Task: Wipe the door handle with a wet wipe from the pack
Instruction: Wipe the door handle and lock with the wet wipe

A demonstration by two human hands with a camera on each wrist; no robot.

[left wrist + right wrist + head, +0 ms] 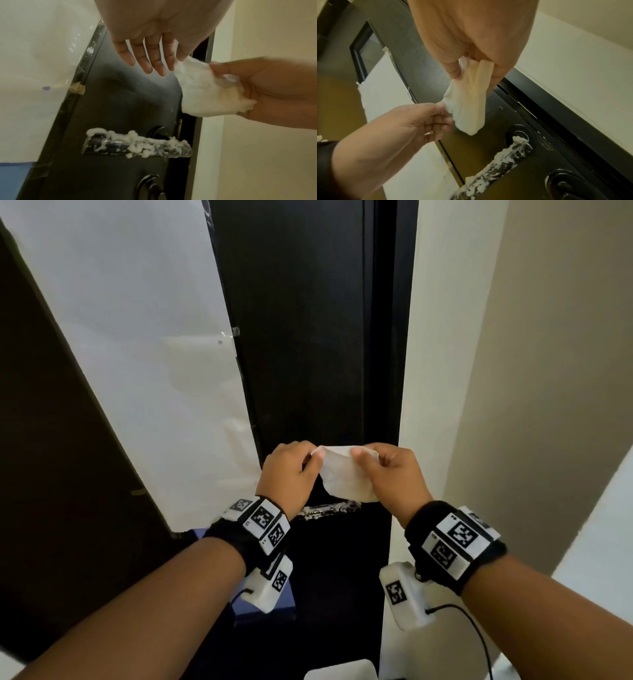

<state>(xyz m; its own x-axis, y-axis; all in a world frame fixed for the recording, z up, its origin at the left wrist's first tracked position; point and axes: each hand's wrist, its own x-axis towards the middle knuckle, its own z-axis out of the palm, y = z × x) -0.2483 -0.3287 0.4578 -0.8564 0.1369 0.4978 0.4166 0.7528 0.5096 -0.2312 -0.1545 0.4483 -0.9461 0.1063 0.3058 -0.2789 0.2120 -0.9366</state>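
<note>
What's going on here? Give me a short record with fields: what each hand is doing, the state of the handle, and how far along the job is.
left hand: pinches one end of the wet wipe
right hand: grips the other end
door handle: smeared with white foam, below the hands, untouched
door: black
progress: wipe being spread, wiping not yet begun
</note>
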